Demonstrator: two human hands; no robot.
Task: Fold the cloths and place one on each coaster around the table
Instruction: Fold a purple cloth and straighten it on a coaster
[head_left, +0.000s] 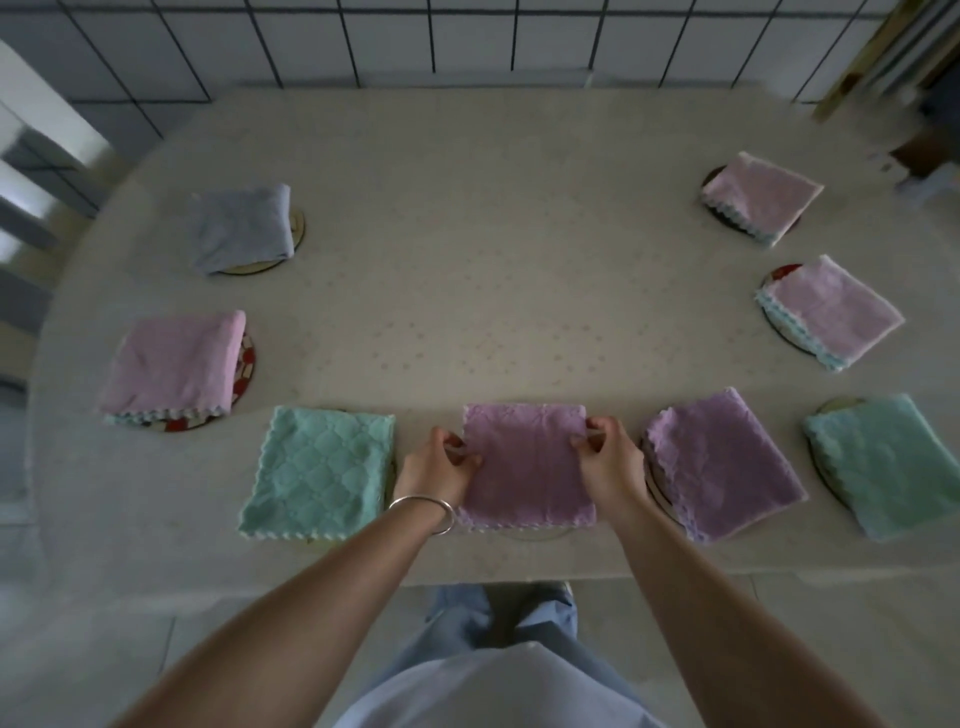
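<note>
Purple terry, folded into a square, lies at the near edge of the bench (467, 234) directly before the person; this purple cloth (527, 467) sits between the two hands, and a thin curved rim showing under its near edge is probably a coaster (540, 535), though most of it is covered. On the cloth's left side the left hand (441, 467) pinches the edge with curled fingers and thumb, a silver bangle (423, 512) on its wrist; on the right side the right hand (608, 457) pinches the opposite edge the same way, near the far corner.

Just left of the left hand lies a folded teal cloth (317, 473) with a quilted pattern; just right of the right hand a folded lilac cloth (722, 462) lies tilted over a round coaster; further right a second green cloth (888, 462) covers another coaster at the bench's edge.

Along the left side a pink cloth (176, 364) rests on a red-patterned coaster (244, 364), and beyond it a grey cloth (241, 228) rests on a pale coaster; along the right side two more pink cloths (831, 312) (758, 195) each lie on a dark-rimmed coaster, well apart from the hands.
</note>
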